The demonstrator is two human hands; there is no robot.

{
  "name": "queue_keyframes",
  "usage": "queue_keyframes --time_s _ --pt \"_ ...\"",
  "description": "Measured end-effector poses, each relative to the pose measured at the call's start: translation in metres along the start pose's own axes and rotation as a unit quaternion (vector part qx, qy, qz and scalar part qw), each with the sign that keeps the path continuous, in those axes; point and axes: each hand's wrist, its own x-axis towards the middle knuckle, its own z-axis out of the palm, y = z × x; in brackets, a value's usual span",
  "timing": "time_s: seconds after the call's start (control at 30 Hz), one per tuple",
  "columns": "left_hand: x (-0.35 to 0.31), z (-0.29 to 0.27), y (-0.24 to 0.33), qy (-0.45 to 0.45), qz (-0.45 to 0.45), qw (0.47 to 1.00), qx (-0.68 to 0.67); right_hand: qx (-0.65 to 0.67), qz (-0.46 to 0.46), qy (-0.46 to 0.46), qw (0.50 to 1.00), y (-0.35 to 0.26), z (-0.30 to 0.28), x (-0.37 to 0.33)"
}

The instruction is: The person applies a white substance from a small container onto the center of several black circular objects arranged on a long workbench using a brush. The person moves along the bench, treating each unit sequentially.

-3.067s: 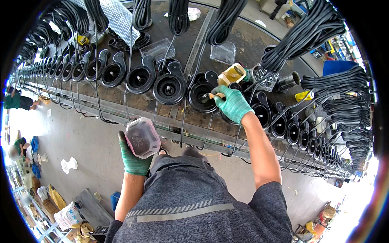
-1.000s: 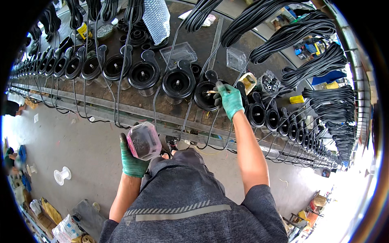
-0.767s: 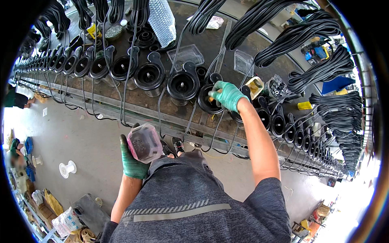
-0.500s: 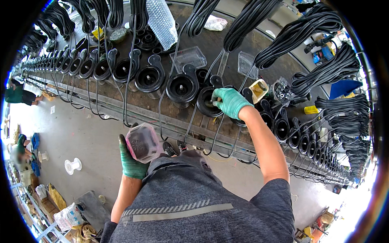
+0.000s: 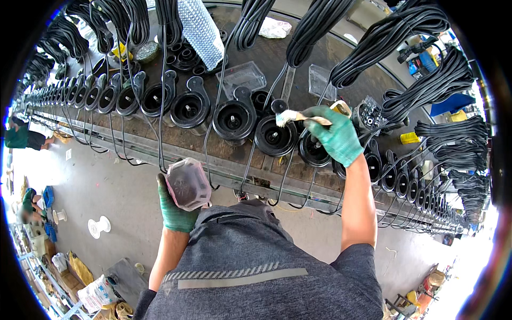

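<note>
My left hand (image 5: 177, 213), in a green glove, is wrapped round a clear plastic tub (image 5: 189, 184) with a pinkish rim, in front of the bench edge. My gloved right hand (image 5: 338, 136) grips a brush (image 5: 290, 117) by its handle. Its pale bristles point left, just above the far rim of a round black housing (image 5: 274, 137) that has a small metal post at its centre. Below my right hand is another black housing (image 5: 313, 150), partly covered by the fingers. More of these housings, such as one to the left (image 5: 233, 120), stand in a row.
Bundles of black cable (image 5: 320, 32) hang above the bench (image 5: 256, 184), their leads running down to the housings. On the bench lie clear plastic trays (image 5: 242, 78), a roll of bubble wrap (image 5: 200, 34) and a container of small metal parts (image 5: 369, 114). Another person (image 5: 31, 205) is at far left.
My right hand has lifted out of the round housing and moved right, bringing the brush into plain view. My left hand still holds the tub in nearly the same place.
</note>
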Motion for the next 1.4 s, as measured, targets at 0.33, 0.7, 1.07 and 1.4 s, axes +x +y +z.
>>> queue_keyframes --time_s 0.33,0.7,1.07,1.4 --pt "0.008 -0.011 0.042 0.108 0.013 0.994 -0.004 0.056 0.015 0.082 0.995 -0.011 0.121 0.019" --pt "-0.013 -0.044 0.071 0.151 0.023 0.988 -0.034 0.133 0.169 -0.051 0.975 -0.019 0.159 0.1" --pt "-0.022 -0.045 0.08 0.192 0.031 0.98 -0.038 -0.224 -0.011 -0.267 0.937 -0.029 0.145 0.122" --pt "-0.029 -0.052 0.076 0.182 0.038 0.982 -0.037 -0.23 -0.155 -0.257 0.926 -0.017 0.133 0.12"
